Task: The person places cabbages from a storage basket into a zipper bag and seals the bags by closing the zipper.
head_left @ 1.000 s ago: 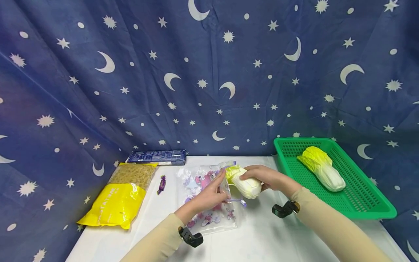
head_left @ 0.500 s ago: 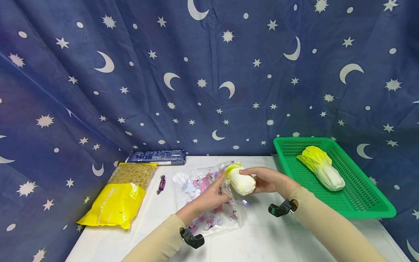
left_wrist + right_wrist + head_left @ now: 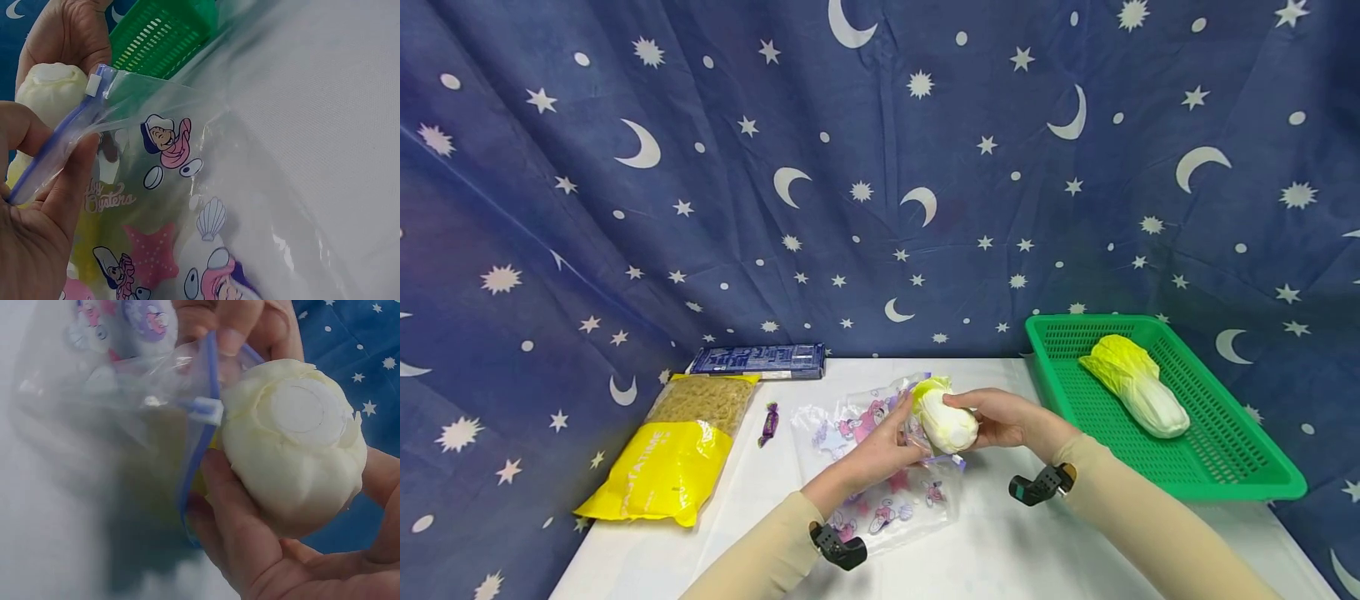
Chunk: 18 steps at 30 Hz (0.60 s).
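Note:
My right hand (image 3: 1009, 418) holds a small napa cabbage (image 3: 951, 427), fingers beneath and around its white base. The cabbage's yellow leafy end points into the mouth of a clear zip bag (image 3: 891, 517) printed with pink cartoon figures. Yellow shows through the plastic in the left wrist view. At the bag's mouth, my left hand (image 3: 880, 446) pinches the purple zip edge (image 3: 53, 140) between thumb and fingers. A white slider (image 3: 206, 411) sits on that edge, close beside the cabbage. The cut base of the cabbage faces the right wrist camera.
A green basket (image 3: 1225, 479) at the right holds a second napa cabbage (image 3: 1138, 387). On the left lie a yellow pasta bag (image 3: 670, 467) and a purple wrapped candy (image 3: 768, 424). A flat blue packet (image 3: 760, 361) lies at the back, before the starry curtain (image 3: 880, 208).
My right hand has moved left with the cabbage, bringing it further into the bag's mouth. The bag's lower part has shifted slightly right; my left hand stays nearly in place.

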{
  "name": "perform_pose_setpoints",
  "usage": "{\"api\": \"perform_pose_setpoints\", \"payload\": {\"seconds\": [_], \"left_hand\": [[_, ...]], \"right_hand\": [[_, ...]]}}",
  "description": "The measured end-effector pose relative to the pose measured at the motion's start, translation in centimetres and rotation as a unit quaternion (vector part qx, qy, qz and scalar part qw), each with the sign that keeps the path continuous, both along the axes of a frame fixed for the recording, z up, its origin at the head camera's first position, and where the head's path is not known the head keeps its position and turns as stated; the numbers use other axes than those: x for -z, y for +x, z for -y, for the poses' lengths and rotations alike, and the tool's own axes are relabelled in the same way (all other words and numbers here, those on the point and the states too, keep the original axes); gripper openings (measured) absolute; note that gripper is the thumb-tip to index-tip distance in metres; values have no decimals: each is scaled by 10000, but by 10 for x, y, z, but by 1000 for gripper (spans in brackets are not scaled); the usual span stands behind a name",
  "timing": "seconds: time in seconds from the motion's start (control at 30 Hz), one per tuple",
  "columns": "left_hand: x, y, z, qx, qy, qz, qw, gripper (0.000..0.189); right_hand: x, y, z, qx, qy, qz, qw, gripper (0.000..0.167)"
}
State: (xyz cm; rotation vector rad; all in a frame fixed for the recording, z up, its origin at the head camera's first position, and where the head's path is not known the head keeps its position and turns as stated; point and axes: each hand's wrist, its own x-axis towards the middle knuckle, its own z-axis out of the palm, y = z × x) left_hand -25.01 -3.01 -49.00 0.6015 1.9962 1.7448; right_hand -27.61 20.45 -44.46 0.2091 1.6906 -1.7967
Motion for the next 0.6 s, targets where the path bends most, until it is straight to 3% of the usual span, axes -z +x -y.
{"api": "perform_pose_setpoints", "payload": {"seconds": [0.2, 0.6], "left_hand": [[-5, 0, 1, -149, -218, -228, 9994, 96], [-6, -3, 0, -188, 2, -263, 9995, 97]], "right_hand": [[1, 4, 2, -180, 450, -235, 9986, 52], [7, 9, 1, -796, 384, -623, 9941, 57]]}}
